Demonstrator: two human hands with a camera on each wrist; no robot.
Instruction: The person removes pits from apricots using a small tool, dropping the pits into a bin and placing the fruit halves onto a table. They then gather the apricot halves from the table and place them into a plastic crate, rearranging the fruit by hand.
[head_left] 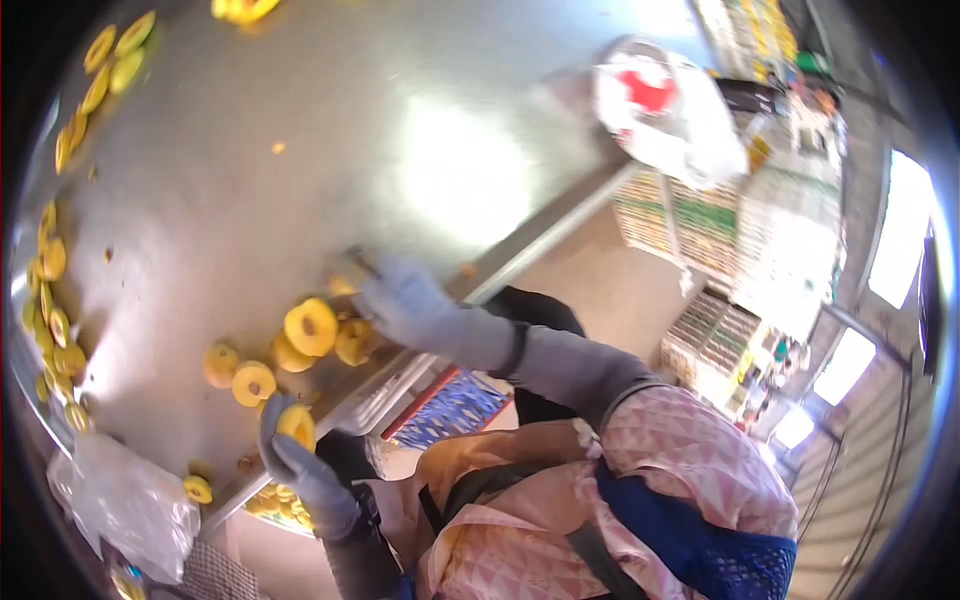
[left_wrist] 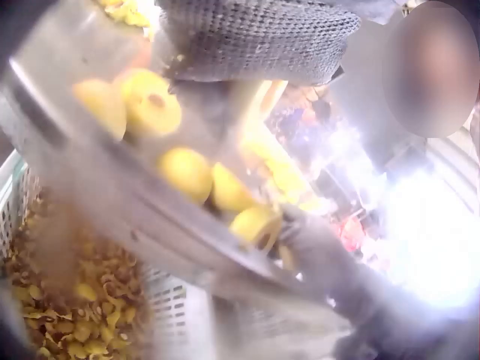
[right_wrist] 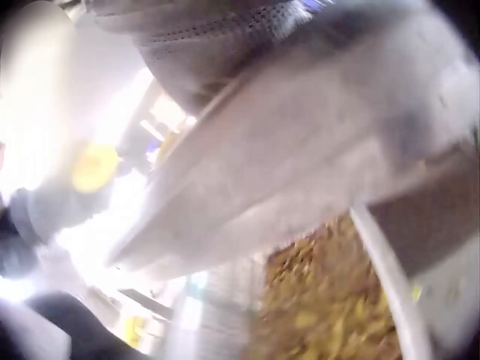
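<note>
Between the thumb and fingers of my gloved left hand (head_left: 305, 470) is a yellow peach half (head_left: 297, 427), at the table's near edge. My gloved right hand (head_left: 410, 300) is blurred over the table, fingers curled round a small dark tool (head_left: 362, 262); its kind I cannot tell. A piece of yellow fruit (head_left: 342, 285) shows by those fingertips. Between the hands lie several peach halves, one with its reddish hollow facing up (head_left: 311, 327). In the left wrist view, the grey knit glove (left_wrist: 255, 41) fills the top and hides the held half.
More halves line the far left edge of the metal table (head_left: 300, 200). A clear plastic bag (head_left: 140, 500) hangs at the lower left corner, and a white bag with red print (head_left: 670, 110) lies at the right. Below the edge stands a crate of peach scraps (left_wrist: 82, 315).
</note>
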